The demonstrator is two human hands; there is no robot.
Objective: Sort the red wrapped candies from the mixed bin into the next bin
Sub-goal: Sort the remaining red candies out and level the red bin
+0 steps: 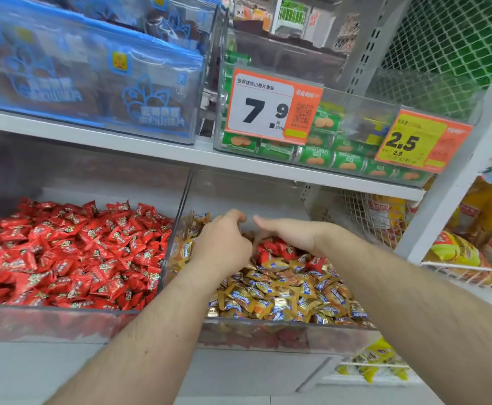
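shop shelving framed two clear bins, where the left hand (222,244) curled, contents unclear, and the right hand (290,233) spread over red candies (276,248) in the mixed bin (285,328), seemingly gathering them.

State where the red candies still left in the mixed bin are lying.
In the head view, the stray red candies lie at the back of the right-hand mixed bin, among gold candies, under the right hand and beside the left hand.

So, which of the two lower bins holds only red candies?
The left bin: all its wrappers are red. The right bin, where both hands reach, is mostly gold-and-blue with a few red ones.
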